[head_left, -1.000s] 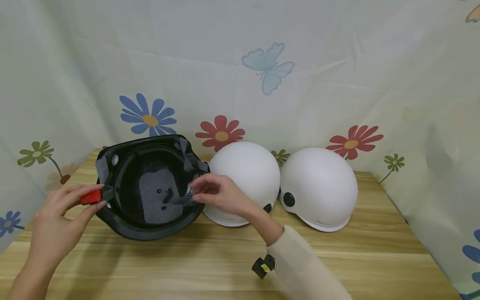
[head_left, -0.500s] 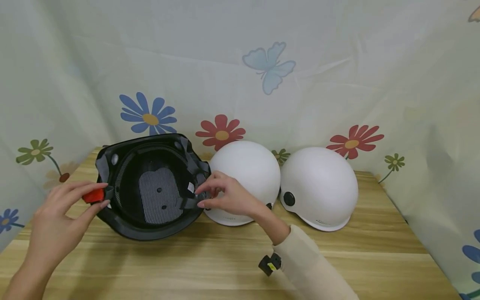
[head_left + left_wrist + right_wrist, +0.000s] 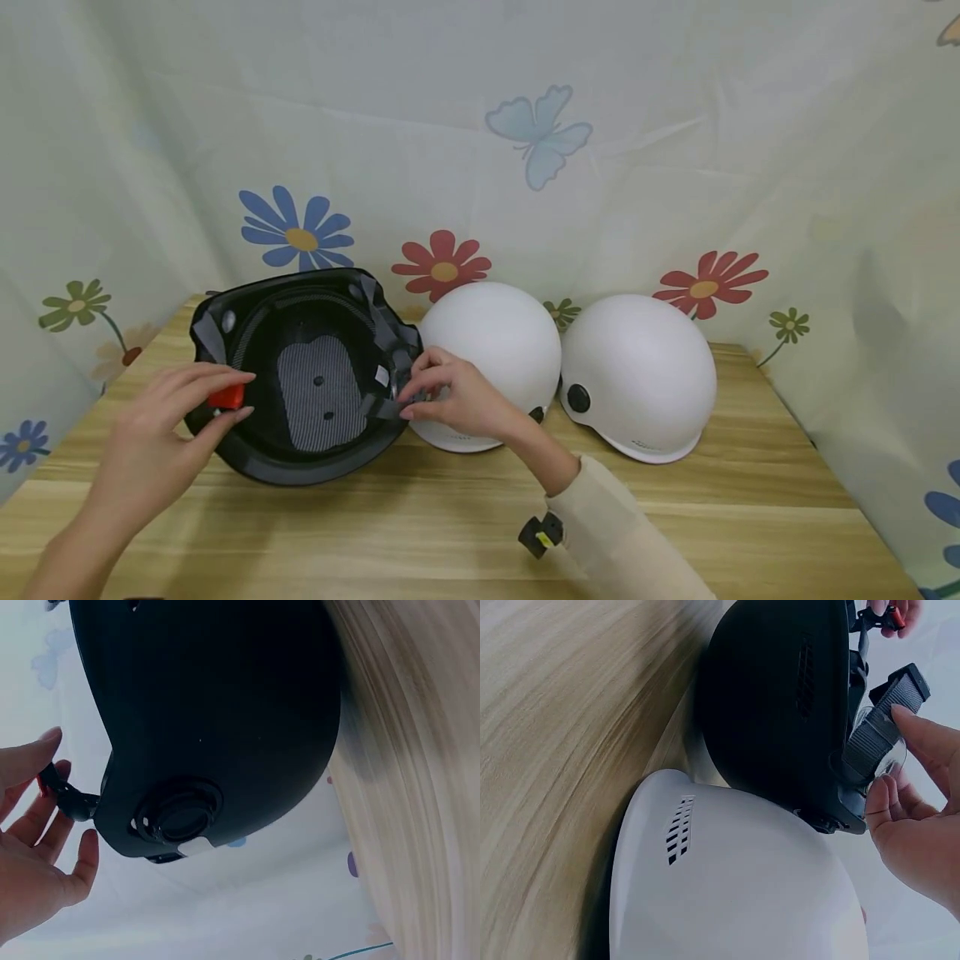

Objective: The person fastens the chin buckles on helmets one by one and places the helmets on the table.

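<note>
A black helmet (image 3: 303, 471) lies upside down on the left, its dark padded inside facing up. My left hand (image 3: 153, 437) pinches a red buckle (image 3: 227, 397) between thumb and fingers over the helmet's left rim. In the left wrist view the same hand (image 3: 41, 847) is beside the rim, by a short black strap end (image 3: 75, 804). On the helmet's right side my right hand (image 3: 468, 400) holds a grey chin strap (image 3: 382, 408). The right wrist view shows that webbing strap (image 3: 877, 735), with a black end piece (image 3: 911, 679), between thumb and fingers.
Two white helmets stand dome-up to the right: one (image 3: 495, 358) touches the black helmet's side, the other (image 3: 641, 375) is farther right. All rest on a wooden table (image 3: 420, 533). A flower-printed curtain (image 3: 360, 125) hangs behind.
My left hand has moved right with the red buckle, over the helmet's left rim. My right hand has drawn the grey strap slightly rightward, out from the helmet's inside.
</note>
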`<control>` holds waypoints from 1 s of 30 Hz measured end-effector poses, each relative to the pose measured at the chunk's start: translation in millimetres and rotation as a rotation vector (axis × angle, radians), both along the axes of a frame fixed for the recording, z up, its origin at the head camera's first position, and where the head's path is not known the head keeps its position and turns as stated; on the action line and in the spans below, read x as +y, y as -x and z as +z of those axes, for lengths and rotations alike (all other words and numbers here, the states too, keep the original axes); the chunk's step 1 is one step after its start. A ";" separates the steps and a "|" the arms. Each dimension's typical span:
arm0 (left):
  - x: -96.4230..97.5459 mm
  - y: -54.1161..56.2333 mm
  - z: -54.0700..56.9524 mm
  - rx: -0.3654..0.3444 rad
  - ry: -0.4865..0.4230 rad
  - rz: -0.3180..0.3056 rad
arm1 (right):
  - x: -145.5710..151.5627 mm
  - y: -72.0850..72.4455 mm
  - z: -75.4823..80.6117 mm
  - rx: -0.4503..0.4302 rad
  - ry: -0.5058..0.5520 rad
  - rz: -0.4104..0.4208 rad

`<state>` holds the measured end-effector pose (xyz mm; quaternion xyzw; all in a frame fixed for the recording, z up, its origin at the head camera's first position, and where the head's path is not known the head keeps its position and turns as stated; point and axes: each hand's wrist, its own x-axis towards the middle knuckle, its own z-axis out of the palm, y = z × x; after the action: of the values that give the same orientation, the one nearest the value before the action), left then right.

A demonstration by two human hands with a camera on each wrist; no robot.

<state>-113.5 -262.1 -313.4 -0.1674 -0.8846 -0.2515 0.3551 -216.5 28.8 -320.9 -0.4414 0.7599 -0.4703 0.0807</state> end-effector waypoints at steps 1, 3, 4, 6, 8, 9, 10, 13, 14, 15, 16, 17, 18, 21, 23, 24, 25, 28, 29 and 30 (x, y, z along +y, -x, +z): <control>1.2 0.2 1.0 -0.008 0.010 0.000 | -0.1 0.1 0.1 0.004 0.004 0.000; 4.1 0.5 2.3 -0.017 0.029 0.003 | -0.1 -0.1 1.5 0.010 0.011 -0.001; 5.3 1.1 2.7 -0.018 0.033 -0.001 | -0.2 -0.1 2.5 0.014 0.012 -0.001; 8.0 1.9 3.7 -0.018 0.038 -0.005 | -0.3 0.3 4.5 0.023 0.014 0.002; 10.3 2.7 4.2 -0.020 0.043 -0.009 | 0.1 0.8 7.0 0.032 0.010 0.005; 11.3 3.2 4.3 -0.022 0.044 -0.011 | 0.2 1.0 8.2 0.036 0.005 0.005; 12.1 3.6 4.3 -0.025 0.046 -0.012 | 0.4 1.4 9.3 0.035 0.000 0.005; 14.0 4.5 3.2 -0.031 0.054 -0.013 | 0.9 1.3 13.2 0.009 -0.016 -0.006; 14.2 5.0 2.3 -0.032 0.053 -0.017 | 0.9 1.0 14.4 -0.004 -0.021 -0.010; 14.4 5.2 1.3 -0.032 0.052 -0.020 | 0.8 0.8 15.4 -0.020 -0.026 -0.016; 14.7 5.4 0.4 -0.032 0.052 -0.023 | 0.6 0.6 16.2 -0.034 -0.029 -0.020; 15.0 5.3 -0.4 -0.033 0.054 -0.024 | 0.3 0.4 16.8 -0.045 -0.030 -0.024; 15.4 5.2 -1.1 -0.034 0.053 -0.026 | 0.0 0.4 17.0 -0.051 -0.030 -0.025; 16.5 4.0 -2.0 -0.041 0.055 -0.021 | -2.0 0.2 17.2 -0.045 -0.029 -0.019; 17.3 3.0 -2.4 -0.045 0.057 -0.013 | -3.2 0.0 16.5 -0.039 -0.033 -0.019; 17.6 2.8 -2.8 -0.047 0.055 -0.010 | -3.6 -0.2 16.0 -0.036 -0.039 -0.022; 17.7 2.4 -3.4 -0.048 0.055 -0.005 | -4.0 -0.3 15.5 -0.034 -0.045 -0.025; 17.9 1.6 -5.8 -0.048 0.047 0.005 | -4.7 -0.9 13.2 -0.044 -0.058 -0.035; 17.8 1.3 -6.7 -0.048 0.044 0.007 | -4.7 -1.0 12.4 -0.041 -0.058 -0.035; 17.7 1.0 -7.5 -0.047 0.039 0.009 | -4.7 -1.1 11.7 -0.038 -0.056 -0.034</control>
<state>-114.5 -244.4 -320.9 -0.1643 -0.8983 -0.2365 0.3319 -215.4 24.1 -309.2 -0.4170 0.7786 -0.4582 0.0993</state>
